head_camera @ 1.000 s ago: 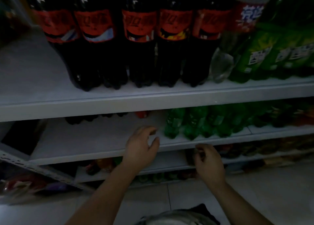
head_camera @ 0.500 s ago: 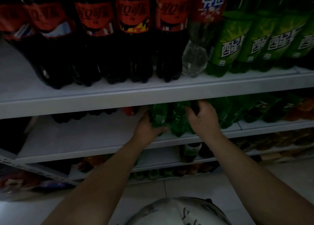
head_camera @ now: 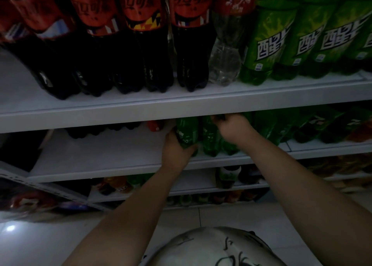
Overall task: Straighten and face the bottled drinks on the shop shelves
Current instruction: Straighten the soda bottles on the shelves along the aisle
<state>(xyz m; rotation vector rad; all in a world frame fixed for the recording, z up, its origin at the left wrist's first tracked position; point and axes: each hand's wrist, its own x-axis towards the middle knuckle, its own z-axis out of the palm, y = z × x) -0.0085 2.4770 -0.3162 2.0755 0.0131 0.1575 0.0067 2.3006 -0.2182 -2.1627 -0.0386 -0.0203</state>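
On the second shelf (head_camera: 112, 165) stands a row of small green bottles. My left hand (head_camera: 175, 151) grips the leftmost green bottle (head_camera: 187, 132) around its lower body. My right hand (head_camera: 233, 129) is closed over the upper part of the green bottle beside it (head_camera: 210, 139); that bottle's top is hidden by the shelf above. More green bottles (head_camera: 267, 127) run off to the right of my hands.
The top shelf (head_camera: 181, 108) holds several large cola bottles (head_camera: 141, 44), one clear bottle (head_camera: 225, 60) and large green bottles (head_camera: 263, 44). Dark bottles (head_camera: 100, 130) sit deep at the left of the second shelf. Lower shelves hold mixed drinks (head_camera: 227, 177). The floor is tiled.
Both hands rose from the shelf's front edge to the green bottles and took hold. My view moved closer and slightly right.
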